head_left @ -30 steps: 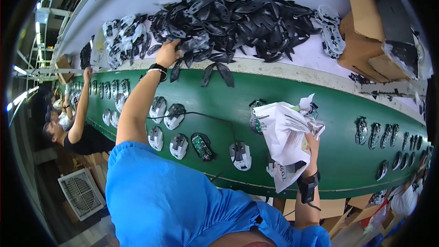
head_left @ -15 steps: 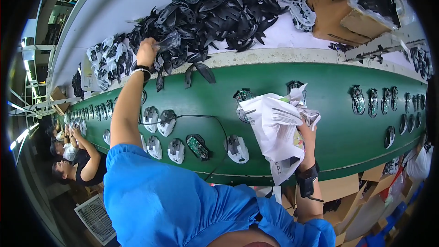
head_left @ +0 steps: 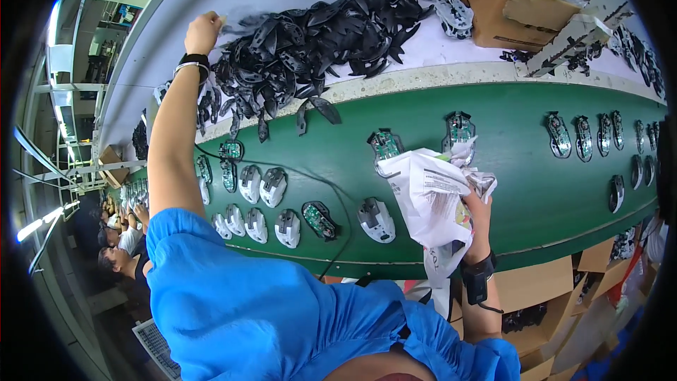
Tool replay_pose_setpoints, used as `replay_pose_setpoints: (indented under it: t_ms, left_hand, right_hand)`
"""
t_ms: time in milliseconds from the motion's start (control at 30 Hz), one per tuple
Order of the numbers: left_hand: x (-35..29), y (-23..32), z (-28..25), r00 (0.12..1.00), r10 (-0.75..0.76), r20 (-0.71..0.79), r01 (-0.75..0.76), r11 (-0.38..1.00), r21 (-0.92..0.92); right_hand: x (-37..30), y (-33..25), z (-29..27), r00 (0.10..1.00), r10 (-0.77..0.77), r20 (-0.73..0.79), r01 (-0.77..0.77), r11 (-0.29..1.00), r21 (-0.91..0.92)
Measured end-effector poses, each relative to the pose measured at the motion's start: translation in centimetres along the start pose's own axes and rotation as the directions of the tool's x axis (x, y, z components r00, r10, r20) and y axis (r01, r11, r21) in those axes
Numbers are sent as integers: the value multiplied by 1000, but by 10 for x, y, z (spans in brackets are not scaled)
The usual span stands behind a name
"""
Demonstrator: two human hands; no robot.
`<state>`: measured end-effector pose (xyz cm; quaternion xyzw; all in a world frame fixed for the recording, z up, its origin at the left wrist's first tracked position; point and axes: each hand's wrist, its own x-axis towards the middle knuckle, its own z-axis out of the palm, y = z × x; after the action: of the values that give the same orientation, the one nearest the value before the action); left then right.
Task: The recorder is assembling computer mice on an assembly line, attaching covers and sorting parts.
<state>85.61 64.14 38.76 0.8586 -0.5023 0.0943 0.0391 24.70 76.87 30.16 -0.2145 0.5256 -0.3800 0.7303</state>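
Note:
My left hand [head_left: 204, 32] reaches far out over the left end of a heap of black plastic shell parts [head_left: 317, 35]. Its fingers are closed on a piece of clear plastic film [head_left: 241, 21], blurred and partly lost against the pale shelf. Over the green belt, my right hand [head_left: 479, 206] grips a crumpled white printed plastic bag [head_left: 427, 187]. What the bag may contain is hidden. Beyond the bag lie two mouse bases with green circuit boards, one [head_left: 385, 144] to its left and another [head_left: 460, 127] past its top. A white-and-grey mouse [head_left: 376, 220] lies left of the bag.
Several mice [head_left: 273, 187] and an open mouse base [head_left: 321, 220] lie leftward on the belt [head_left: 508, 169], crossed by a black cable [head_left: 310, 175]. More bases [head_left: 557, 134] line its right. Cardboard boxes [head_left: 486, 10] stand beyond and below. Other people [head_left: 127, 240] sit far left.
My left hand has moved up and left, from the heap's near side to its far left end, with the clear film. The right hand still holds the white bag in nearly the same place.

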Motion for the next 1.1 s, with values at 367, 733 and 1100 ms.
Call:
replay_pose_setpoints:
  t_ms: [367,733,1100]
  left_hand:
    - [13,-63,17,826,-284,488,558,540,-631]
    - [7,-141,146,970,243,22,-243,956,165]
    - [-1,-138,55,755,-463,-463,261,861,-436]
  right_hand:
    - [19,15,10,998,-66,19,69,979,-190]
    - [41,23,75,987,-65,-150,25,967,-253]
    - [46,52,28,973,-212,92,212,656,-724]
